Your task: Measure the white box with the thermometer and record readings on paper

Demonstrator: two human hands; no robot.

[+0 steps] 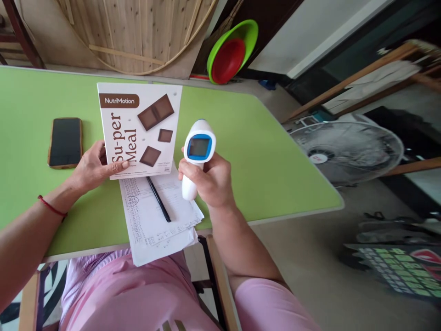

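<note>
My left hand (98,165) grips the lower left corner of a white box (131,133) printed with brown chocolate pieces and the words "Su-per Meal", its thumb on the front. The box is held up over the green table. My right hand (212,179) is wrapped round the handle of a white infrared thermometer (189,186); its blue-framed screen faces me and looks dark. Below the box lie sheets of paper (151,243) with handwriting, partly over the table's near edge. A black pen (158,200) rests on the papers.
A smartphone (65,141) in a brown case lies left of the box on the green table (268,165). Beyond the far edge are a green basin (253,34) and a red one (228,60). A fan (347,151) stands to the right of the table.
</note>
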